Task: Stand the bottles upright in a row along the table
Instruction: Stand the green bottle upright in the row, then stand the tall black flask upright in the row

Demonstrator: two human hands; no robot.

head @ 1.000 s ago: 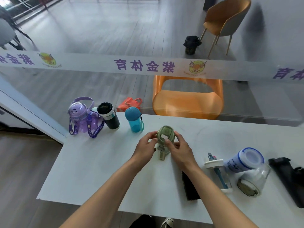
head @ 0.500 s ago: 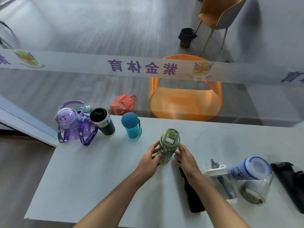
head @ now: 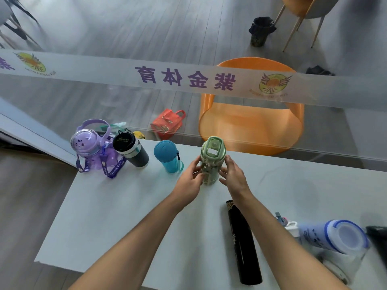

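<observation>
Orange chair [head: 251, 126] behind glass partition [head: 125, 97], grey plank floor [head: 125, 28].

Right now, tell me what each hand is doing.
Left hand: closed on the green bottle, gripping its left side.
Right hand: closed on the same green bottle, on its right side.

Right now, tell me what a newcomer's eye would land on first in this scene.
First, the green bottle upright at the middle of the white table, with the left hand and right hand on either side of it. Next, the row to its left: blue bottle, black tumbler, purple bottle. Then the black bottle lying flat near the right forearm.
</observation>
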